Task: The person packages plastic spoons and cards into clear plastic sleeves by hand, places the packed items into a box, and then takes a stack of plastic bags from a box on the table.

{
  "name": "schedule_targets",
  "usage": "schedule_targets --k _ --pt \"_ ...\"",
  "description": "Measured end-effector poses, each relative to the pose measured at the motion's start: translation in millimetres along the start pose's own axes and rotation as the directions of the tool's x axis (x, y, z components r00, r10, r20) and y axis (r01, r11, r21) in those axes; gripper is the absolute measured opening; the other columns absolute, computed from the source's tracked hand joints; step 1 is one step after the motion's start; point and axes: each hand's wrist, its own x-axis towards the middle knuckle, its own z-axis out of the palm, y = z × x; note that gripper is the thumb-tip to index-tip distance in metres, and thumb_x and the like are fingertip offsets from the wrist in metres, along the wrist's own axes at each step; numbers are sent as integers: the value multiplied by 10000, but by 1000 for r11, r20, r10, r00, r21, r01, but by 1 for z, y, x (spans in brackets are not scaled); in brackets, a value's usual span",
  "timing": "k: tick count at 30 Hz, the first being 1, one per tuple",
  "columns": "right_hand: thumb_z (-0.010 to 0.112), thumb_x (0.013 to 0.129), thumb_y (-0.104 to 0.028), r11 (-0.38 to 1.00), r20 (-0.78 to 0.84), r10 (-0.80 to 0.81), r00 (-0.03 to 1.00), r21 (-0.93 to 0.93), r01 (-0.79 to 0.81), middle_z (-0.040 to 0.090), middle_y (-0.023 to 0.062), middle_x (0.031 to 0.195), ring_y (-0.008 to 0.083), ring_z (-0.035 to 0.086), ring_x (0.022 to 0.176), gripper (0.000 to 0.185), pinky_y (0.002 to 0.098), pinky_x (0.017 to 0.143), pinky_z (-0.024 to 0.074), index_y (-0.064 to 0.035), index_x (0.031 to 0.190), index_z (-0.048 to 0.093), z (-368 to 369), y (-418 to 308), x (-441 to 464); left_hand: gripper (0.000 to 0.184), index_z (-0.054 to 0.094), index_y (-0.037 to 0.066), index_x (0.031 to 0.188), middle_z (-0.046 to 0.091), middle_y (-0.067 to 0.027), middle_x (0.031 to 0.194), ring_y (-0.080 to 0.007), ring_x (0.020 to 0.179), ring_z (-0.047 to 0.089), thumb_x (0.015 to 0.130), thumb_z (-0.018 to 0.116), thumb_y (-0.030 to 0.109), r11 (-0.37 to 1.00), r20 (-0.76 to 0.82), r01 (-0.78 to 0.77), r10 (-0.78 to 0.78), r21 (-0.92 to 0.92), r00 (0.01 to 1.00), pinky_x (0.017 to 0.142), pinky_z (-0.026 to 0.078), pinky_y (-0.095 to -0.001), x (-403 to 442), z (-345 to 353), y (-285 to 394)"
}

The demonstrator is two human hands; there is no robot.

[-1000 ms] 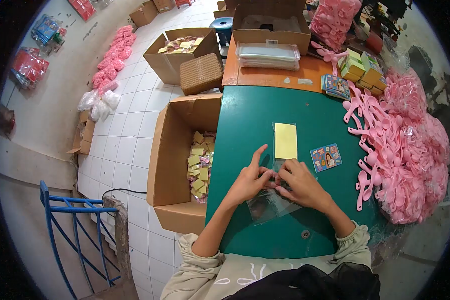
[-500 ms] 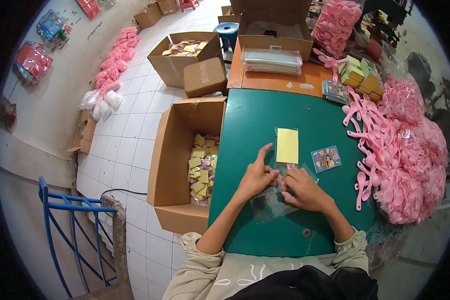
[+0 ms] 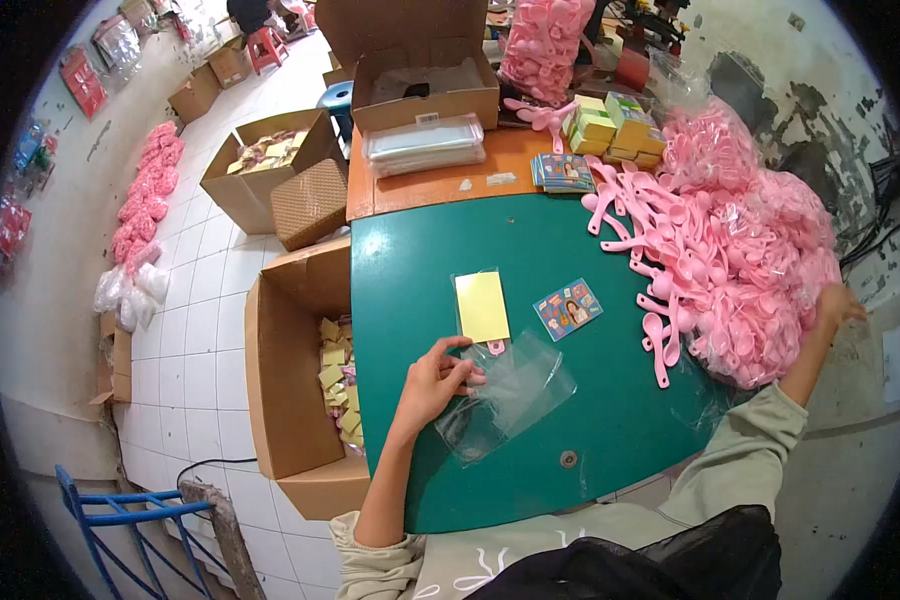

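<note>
My left hand (image 3: 438,380) is over the green table, thumb and fingers closed at the edge of a clear plastic bag (image 3: 520,385). Just above its fingertips lies a clear packet with a yellow card (image 3: 483,307); a pink handle end (image 3: 497,348) shows at the card's lower edge. To the right of that packet is a blue printed card (image 3: 568,309) with pictures on it. My right hand (image 3: 838,304) is far out to the right, beside the heap of bagged pink spoons (image 3: 770,260). Its fingers look spread, with nothing seen in them.
Loose pink spoons (image 3: 660,240) lie along the table's right side. Small yellow-green boxes (image 3: 620,128), a stack of cards (image 3: 562,172) and a pile of clear bags (image 3: 425,145) stand at the back. A cardboard box (image 3: 290,370) with yellow-carded packets adjoins the table's left edge.
My right hand has left the packet and swung far right past the pink spoons. My left hand stays by the plastic bags, its index finger lowered. The view has turned right.
</note>
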Motion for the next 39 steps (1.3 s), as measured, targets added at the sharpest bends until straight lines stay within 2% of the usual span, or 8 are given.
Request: schedule_targets --k 2,5,7,10,16,28,37,39 --pt "420 862 -93 995 77 97 992 -22 -96 586 241 964 364 566 881 224 435 752 441 20 974 578 -26 -16 -28 268 482 21 1194 648 -102 922 -164 858 645 937 452 88 1000 2 -8 8 -15 1000 693 533 -257 2 0 -3" --pt "377 806 13 976 -254 -16 967 204 69 591 245 1003 390 563 917 277 454 828 427 29 981 591 -77 -150 -72 257 506 12 1175 638 -101 959 -156 891 634 949 423 101 996 30 8 -5 -85 1000 715 530 -259 -1 -2 -5" --pt "454 754 3 546 -299 -383 874 690 475 509 208 1044 359 494 1003 275 422 874 409 5 1023 514 -119 -251 -118 254 522 15 1163 630 -100 983 -148 909 625 955 402 101 993 55 -1 7 -118 998 731 528 -259 0 -2 -4" --pt "680 637 -36 -27 -408 -747 525 807 590 404 183 1113 360 436 1054 510 400 852 430 -62 1087 442 -152 -363 -180 247 537 5 1143 624 -80 996 -135 920 613 961 398 98 985 82 -2 16 -174 996 765 517 -257 1 -3 -7" --pt "668 663 9 -126 -594 -603 533 730 672 480 140 965 274 555 813 345 382 689 474 -38 977 535 -144 -435 -211 201 569 12 1062 620 -47 987 -107 911 587 958 428 112 958 79 -59 85 -282 993 755 491 -231 -2 -4 -5" --pt "667 708 36 -264 -632 -513 581 760 594 502 126 1024 259 589 836 288 330 714 505 -52 966 577 -133 -438 -207 106 525 49 955 615 -65 948 -104 845 580 951 447 121 890 80 -174 227 -422 971 693 481 -243 -3 -2 -4" --pt "659 745 24 -321 -610 -484 628 791 521 500 122 1042 215 590 877 205 290 727 524 -19 934 590 -137 -427 -203 131 516 -5 983 587 -72 917 -128 780 614 858 556 -3 917 -149 -287 337 277 930 519 519 -227 0 4 3" --pt "647 779 -3 -386 -370 -585 722 910 154 489 97 1050 169 576 880 162 267 718 519 -11 928 585 -134 -426 -206 135 527 -12 977 573 -73 910 -134 791 619 849 570 1 917 -166 -281 335 283 927 544 535 -236 -1 5 6"
